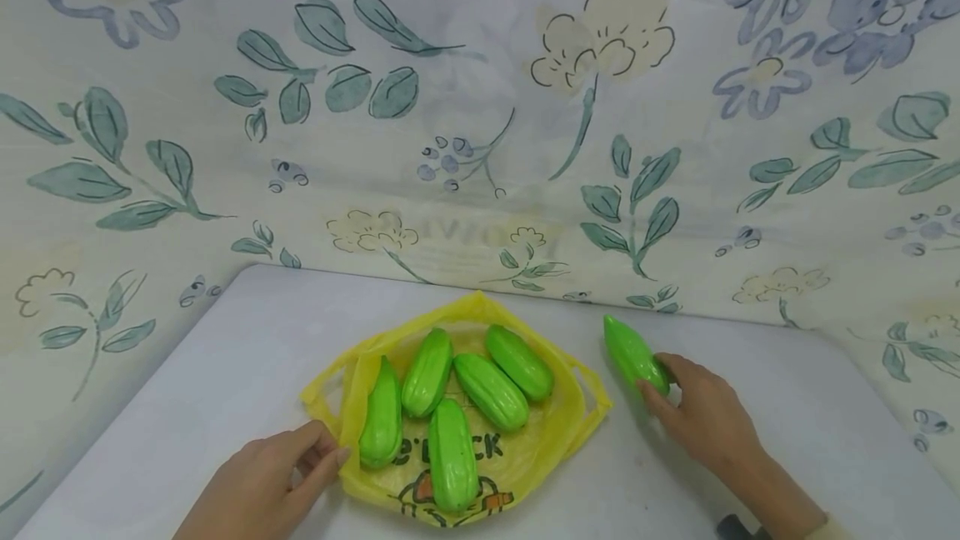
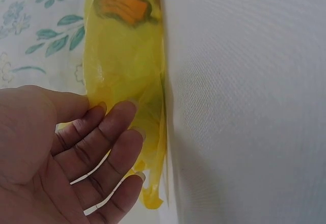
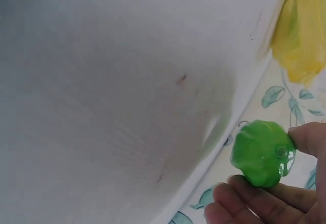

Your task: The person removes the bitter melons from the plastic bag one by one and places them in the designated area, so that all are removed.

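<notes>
A yellow plastic bag (image 1: 543, 461) lies spread with its mouth open on the table, holding several ridged green toy gourds (image 1: 454, 461). My left hand (image 1: 262, 482) is at the bag's left edge, pinching the yellow film between thumb and fingers; the left wrist view shows the other fingers (image 2: 119, 158) loosely bent against the bag. To the right of the bag, my right hand (image 1: 701, 411) grips another green toy gourd (image 1: 628, 348) by its near end, thumb on one side and fingers on the other. Its pointed tip faces away from me. The right wrist view shows its lobed, rounded end (image 3: 262, 155).
The white table (image 1: 247, 340) ends at a floral cloth (image 1: 480, 148) that rises behind it and at both sides. The bag's loop handles (image 1: 600, 398) spread out left and right. A small dark object (image 1: 735, 527) shows beside my right wrist.
</notes>
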Demonstrator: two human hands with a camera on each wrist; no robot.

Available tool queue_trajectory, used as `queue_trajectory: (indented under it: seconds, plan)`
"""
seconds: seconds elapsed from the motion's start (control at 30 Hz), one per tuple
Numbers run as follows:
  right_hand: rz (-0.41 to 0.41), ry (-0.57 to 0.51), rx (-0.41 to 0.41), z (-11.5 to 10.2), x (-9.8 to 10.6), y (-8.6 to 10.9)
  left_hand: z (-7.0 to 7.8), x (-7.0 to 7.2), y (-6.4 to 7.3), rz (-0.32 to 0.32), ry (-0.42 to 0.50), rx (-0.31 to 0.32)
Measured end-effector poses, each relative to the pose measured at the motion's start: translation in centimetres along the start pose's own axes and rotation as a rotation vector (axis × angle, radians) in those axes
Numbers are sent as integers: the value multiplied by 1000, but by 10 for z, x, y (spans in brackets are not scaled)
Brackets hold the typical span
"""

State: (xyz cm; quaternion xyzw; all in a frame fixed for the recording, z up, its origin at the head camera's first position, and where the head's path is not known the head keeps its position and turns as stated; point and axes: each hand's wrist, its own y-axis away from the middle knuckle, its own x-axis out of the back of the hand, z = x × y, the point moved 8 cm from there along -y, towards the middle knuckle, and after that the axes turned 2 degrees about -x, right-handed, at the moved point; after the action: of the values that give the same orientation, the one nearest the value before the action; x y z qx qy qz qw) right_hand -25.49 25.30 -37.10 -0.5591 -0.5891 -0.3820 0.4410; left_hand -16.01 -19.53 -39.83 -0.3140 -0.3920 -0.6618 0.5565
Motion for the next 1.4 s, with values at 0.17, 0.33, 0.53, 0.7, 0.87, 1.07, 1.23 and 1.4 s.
queue_trajectory:
  seconds: [0.17,0.33,0.53,0.7,0.87,1.07,1.23,1.4]
  plan:
    - [-20,-2,-18,0,-2,-3,0,-1,-1,-2,-7,-2]
    - [-22,0,-29,1,-3,-4,-2,-2,-1,-12,0,0]
    - [-18,4,-30,3,-5,-6,-4,-5,0,-32,9,15]
    - [-32,3,-39,3,-7,-7,-6,-6,0,-46,4,20]
    - [-28,8,-39,4,-6,-9,-5,-4,-1,-30,7,6]
    - [-38,14,-44,5,-6,-11,-4,-3,0,-21,4,3]
    - [-40,23,-40,5,-5,-13,-3,-2,1,-17,-1,-3]
    - [-38,30,-29,5,-3,-15,-1,-1,2,-10,-9,-6]
